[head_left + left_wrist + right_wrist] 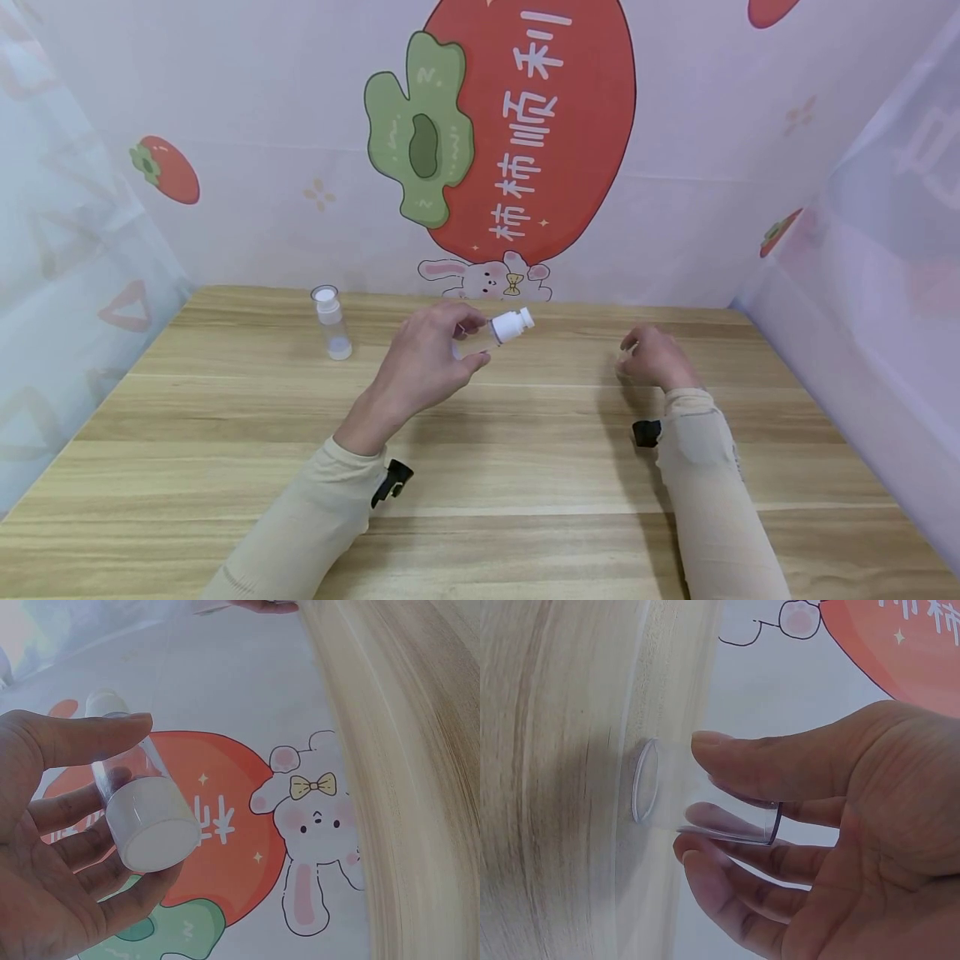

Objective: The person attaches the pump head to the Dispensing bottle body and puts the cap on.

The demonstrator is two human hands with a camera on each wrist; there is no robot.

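Note:
My left hand (431, 354) grips a clear pump bottle with a white top (512, 326), held tilted above the table, its top pointing right. In the left wrist view, thumb and fingers wrap its clear body, and the white base (154, 825) faces the camera. Over on the right, my right hand (654, 358) pinches a clear plastic cap (739, 834) between thumb and fingers. The cap's rounded closed end is right at the tabletop in the right wrist view; its dark-edged rim lies toward the palm. In the head view the fingers mostly hide this cap.
A second clear bottle (335, 327) with white top and base stands upright at the back left of the wooden table (510, 467). Behind the table hangs a printed backdrop (262, 225), with fabric at both sides. Black wrist cameras sit by both sleeves.

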